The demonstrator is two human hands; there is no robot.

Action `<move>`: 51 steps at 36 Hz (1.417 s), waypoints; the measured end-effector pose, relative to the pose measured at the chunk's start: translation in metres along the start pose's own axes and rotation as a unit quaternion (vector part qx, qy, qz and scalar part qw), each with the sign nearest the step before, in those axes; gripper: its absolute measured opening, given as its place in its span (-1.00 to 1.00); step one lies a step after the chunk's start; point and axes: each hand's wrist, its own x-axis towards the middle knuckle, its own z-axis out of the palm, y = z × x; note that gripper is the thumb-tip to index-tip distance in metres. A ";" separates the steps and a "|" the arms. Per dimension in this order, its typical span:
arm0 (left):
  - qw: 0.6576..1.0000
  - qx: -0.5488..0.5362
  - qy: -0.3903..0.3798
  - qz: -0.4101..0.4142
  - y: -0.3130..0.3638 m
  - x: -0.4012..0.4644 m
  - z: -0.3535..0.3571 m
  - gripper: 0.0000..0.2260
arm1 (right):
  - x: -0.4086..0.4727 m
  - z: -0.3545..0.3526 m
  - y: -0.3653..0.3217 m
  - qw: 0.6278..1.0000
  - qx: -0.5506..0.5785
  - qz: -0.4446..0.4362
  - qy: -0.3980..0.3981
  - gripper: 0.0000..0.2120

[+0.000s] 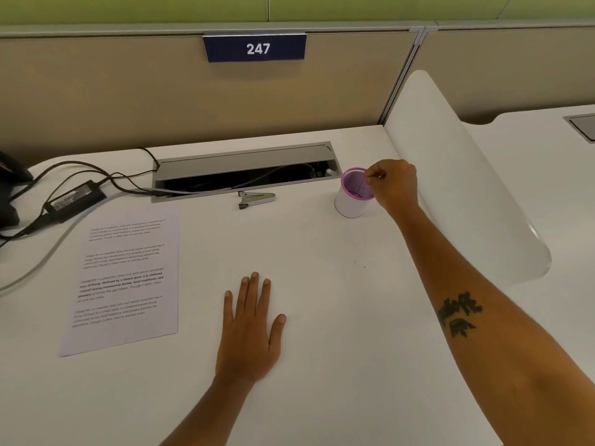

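A white cup with a purple mesh inside (349, 206) stands upright on the white desk (322, 300), right of the cable tray. My right hand (394, 186) hovers at the cup's rim, fingers curled, pinching something small and thin over the opening; what it is I cannot tell. My left hand (249, 326) lies flat on the desk, palm down, fingers straight, holding nothing. A silver stapler (256, 199) lies just in front of the cable tray. A printed sheet of paper (125, 278) lies on the desk to the left of my left hand.
An open grey cable tray (244, 170) runs along the back of the desk. A black power adapter (75, 197) with cables sits at the far left. A white curved divider (457, 175) rises on the right. A beige partition (128, 91) carries the sign 247 (254, 48).
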 end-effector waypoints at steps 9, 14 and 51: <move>1.000 0.002 0.003 0.002 0.001 -0.001 0.000 -0.35 | -0.051 -0.004 0.011 0.994 0.066 0.046 0.068 -0.88; 1.000 0.003 0.004 0.002 0.001 -0.001 0.001 -0.35 | -0.130 0.014 0.036 0.989 0.089 0.104 0.058 -0.78; 1.000 -0.009 0.009 0.002 0.001 -0.001 0.000 -0.36 | -0.187 0.062 0.040 0.988 0.018 0.156 -0.008 -0.81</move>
